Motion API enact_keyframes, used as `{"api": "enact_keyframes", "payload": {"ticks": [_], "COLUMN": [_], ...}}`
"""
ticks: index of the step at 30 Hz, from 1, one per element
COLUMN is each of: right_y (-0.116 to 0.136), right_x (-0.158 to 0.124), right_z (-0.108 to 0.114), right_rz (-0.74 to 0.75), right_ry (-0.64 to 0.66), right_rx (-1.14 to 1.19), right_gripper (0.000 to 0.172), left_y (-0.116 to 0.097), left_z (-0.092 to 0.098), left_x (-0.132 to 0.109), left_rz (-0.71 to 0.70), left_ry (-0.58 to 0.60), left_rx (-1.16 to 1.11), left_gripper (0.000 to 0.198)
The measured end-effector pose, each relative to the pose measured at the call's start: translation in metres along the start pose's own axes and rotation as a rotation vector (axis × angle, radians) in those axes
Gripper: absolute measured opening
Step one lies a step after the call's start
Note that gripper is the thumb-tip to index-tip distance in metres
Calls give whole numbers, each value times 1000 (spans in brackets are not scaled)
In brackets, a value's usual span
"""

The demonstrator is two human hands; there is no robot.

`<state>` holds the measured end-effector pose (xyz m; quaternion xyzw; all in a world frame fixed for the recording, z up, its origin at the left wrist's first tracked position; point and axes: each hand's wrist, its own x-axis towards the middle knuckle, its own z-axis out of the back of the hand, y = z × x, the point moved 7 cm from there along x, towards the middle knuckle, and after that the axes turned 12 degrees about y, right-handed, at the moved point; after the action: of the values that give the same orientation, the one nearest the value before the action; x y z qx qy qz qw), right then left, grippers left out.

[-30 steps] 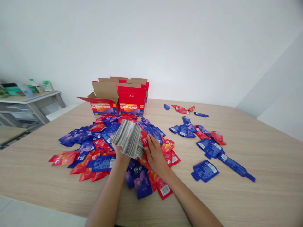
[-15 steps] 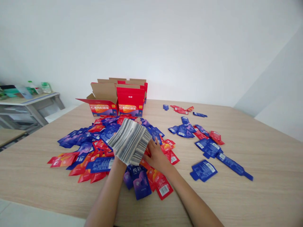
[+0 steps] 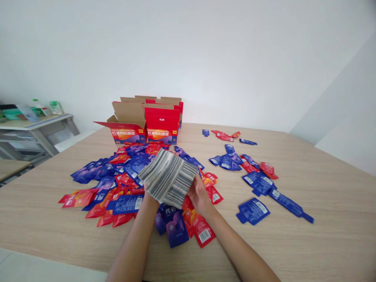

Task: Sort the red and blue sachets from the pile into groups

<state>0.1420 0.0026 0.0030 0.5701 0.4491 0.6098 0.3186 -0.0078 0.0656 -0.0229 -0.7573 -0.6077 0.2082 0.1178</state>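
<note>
A thick fanned stack of sachets (image 3: 169,177), seen edge-on as silver stripes, is held above a heap of red and blue sachets (image 3: 123,176) on the wooden table (image 3: 308,250). My left hand (image 3: 149,194) grips the stack from underneath at its near left side; most of its fingers are hidden. My right hand (image 3: 199,192) clasps the stack's right end, fingers curled around it. Below my wrists lie a blue sachet (image 3: 175,225) and a red sachet (image 3: 202,231).
Open red cardboard boxes (image 3: 147,119) stand at the back of the table. Scattered blue and red sachets (image 3: 254,176) lie to the right, one long blue sachet (image 3: 290,207) nearest the edge. A grey shelf unit (image 3: 35,129) stands at far left.
The stack has swung to the right and fanned wider. My right hand has let go of the single red sachet it held and moved onto the stack's right end.
</note>
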Motion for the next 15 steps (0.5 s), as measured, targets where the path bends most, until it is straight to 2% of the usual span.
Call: {"api": "enact_keyframes", "payload": {"ticks": [3, 6, 10, 15], "right_y": [-15, -21, -20, -18], "right_x": [0, 1, 2, 4], "right_z": [-1, -4, 0, 7], "right_rz": [-107, -161, -139, -98], "right_ry": [-115, -162, -257, -299], "right_rx": [193, 396, 569, 688], "right_gripper": [69, 60, 45, 37], "left_y": [13, 30, 53, 74], "left_z": [-7, -15, -30, -37], "left_x": [-1, 0, -1, -5], "left_rz": [71, 127, 209, 236], "left_ry": [25, 85, 216, 242], "left_rx": [44, 41, -19, -80], "left_gripper": [43, 42, 41, 40]}}
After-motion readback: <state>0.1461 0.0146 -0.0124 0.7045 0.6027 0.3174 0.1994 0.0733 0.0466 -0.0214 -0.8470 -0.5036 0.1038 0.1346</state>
